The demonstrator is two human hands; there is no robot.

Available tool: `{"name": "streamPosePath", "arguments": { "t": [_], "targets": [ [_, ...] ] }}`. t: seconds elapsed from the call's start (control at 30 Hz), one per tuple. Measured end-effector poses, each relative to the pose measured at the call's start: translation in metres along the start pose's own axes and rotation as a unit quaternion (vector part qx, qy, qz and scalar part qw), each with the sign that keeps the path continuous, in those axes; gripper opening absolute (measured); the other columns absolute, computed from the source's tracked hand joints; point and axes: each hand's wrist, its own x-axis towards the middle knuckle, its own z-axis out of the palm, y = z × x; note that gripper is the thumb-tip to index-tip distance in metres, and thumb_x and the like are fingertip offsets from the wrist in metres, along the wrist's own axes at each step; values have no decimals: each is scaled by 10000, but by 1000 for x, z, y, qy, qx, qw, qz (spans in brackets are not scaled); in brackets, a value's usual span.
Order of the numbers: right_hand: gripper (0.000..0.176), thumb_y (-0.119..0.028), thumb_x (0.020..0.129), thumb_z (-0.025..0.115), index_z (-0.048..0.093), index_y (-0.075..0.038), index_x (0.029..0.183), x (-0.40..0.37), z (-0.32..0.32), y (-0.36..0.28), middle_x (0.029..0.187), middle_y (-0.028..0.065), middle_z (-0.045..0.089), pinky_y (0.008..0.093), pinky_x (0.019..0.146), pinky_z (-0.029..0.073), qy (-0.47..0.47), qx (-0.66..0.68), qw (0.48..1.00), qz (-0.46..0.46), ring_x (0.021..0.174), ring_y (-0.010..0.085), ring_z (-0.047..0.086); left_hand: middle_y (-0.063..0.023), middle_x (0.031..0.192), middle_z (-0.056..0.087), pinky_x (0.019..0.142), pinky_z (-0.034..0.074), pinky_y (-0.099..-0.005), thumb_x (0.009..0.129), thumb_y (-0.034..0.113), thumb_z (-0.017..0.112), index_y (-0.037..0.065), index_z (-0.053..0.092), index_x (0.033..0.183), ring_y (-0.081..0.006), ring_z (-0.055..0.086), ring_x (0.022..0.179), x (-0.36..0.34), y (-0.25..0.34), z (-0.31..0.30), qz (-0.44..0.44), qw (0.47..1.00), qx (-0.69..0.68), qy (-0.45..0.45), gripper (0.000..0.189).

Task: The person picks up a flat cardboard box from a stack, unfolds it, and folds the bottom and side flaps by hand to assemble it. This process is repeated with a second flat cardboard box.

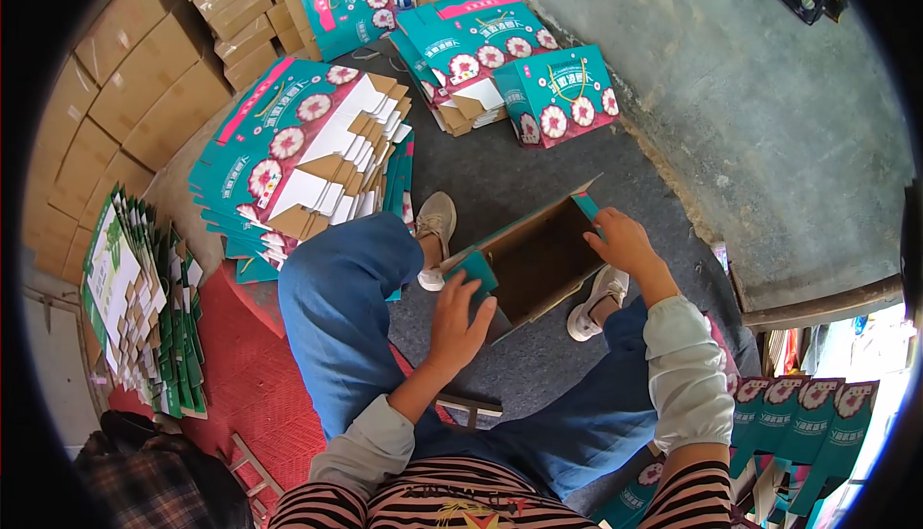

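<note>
An open teal cardboard box (pixel 540 258) stands between my knees, its brown inside facing up. My left hand (pixel 460 325) is at the box's left end, fingers apart, beside a teal end flap (pixel 473 275). At the right end, my right hand (pixel 623 240) rests with spread fingers on the box's edge, near another teal flap. Neither hand is wrapped round anything. A thin flap sticks up at the far right corner of the box. The underside of the box is hidden.
Flat teal-and-pink cartons (pixel 288 144) are piled at the left, with more cartons (pixel 471 48) ahead. A finished-looking box with a handle (pixel 560 96) stands near the wall. Green cartons (pixel 144 308) lean at far left. Folded teal pieces (pixel 803 423) stand at lower right.
</note>
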Motion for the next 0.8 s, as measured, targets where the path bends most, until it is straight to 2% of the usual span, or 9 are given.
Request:
{"name": "streamPosePath", "arguments": {
  "t": [0.13, 0.23, 0.33, 0.4, 0.43, 0.53, 0.67, 0.7, 0.8],
  "targets": [
    [424, -316, 812, 682, 548, -46, 1110, 1, -4, 1, 1093, 120, 634, 435, 857, 478, -70, 31, 996, 46, 1010, 335, 609, -268, 1284, 498, 1061, 308, -478, 947, 427, 487, -12, 570, 1173, -416, 383, 1290, 9, -4, 12, 2, 989, 126, -82, 500],
    [486, -340, 806, 682, 538, -106, 1206, 1, 3, 7, 1091, 131, 637, 433, 874, 474, -92, 25, 993, 70, 1040, 329, 602, -260, 1243, 534, 1048, 305, -512, 969, 430, 434, -2, 583, 1133, -422, 399, 1276, 8, -8, 18, 25, 984, 168, -59, 486],
    [554, -376, 799, 681, 518, -180, 1291, 8, 10, 12, 1127, 148, 620, 426, 904, 467, -144, -11, 987, 68, 1090, 324, 584, -241, 1175, 583, 983, 380, -477, 969, 415, 442, -5, 586, 1111, -409, 501, 1170, 11, -15, 11, 32, 994, 95, -41, 466],
    [611, -414, 787, 687, 496, -223, 1335, 17, 11, 13, 1174, 152, 598, 420, 930, 461, -196, -36, 976, 85, 1126, 321, 569, -230, 1083, 612, 919, 420, -457, 978, 377, 433, -5, 585, 1087, -396, 554, 1074, 13, -14, 5, -30, 999, -4, -28, 425],
    [622, -431, 776, 694, 505, -210, 1326, 20, 12, 11, 1198, 150, 584, 423, 935, 462, -208, -53, 972, 95, 1136, 321, 565, -225, 1037, 627, 887, 440, -447, 982, 358, 429, -5, 584, 1075, -390, 580, 1026, 15, -12, 3, -60, 997, -53, -23, 406],
    [654, -463, 744, 720, 533, -161, 1293, 31, 22, -1, 1255, 145, 551, 432, 935, 474, -236, -96, 959, 127, 1157, 317, 556, -228, 967, 626, 814, 459, -440, 986, 304, 421, -5, 588, 1039, -394, 596, 917, 21, -7, -1, -103, 993, -53, 10, 355],
    [619, -412, 721, 755, 583, -83, 1216, 40, 34, -24, 1259, 147, 546, 431, 877, 521, -216, -114, 953, 179, 1163, 308, 557, -236, 955, 615, 803, 449, -457, 998, 311, 391, -8, 584, 985, -428, 574, 893, 25, -24, 7, 52, 998, 33, -16, 373],
    [594, -387, 722, 761, 595, -66, 1195, 40, 35, -25, 1253, 149, 550, 427, 858, 533, -202, -115, 953, 195, 1164, 307, 557, -203, 953, 634, 799, 460, -399, 1001, 328, 398, -30, 598, 1000, -361, 610, 901, 28, -23, 3, 13, 998, 47, -48, 411],
    [525, -289, 724, 759, 608, -54, 1168, 49, 56, -10, 1242, 136, 557, 403, 824, 550, -175, -138, 950, 218, 1160, 303, 554, -219, 930, 612, 828, 449, -447, 969, 282, 474, -25, 570, 1006, -404, 578, 891, 26, -15, -7, -121, 991, -23, -53, 324]
  ]
}}
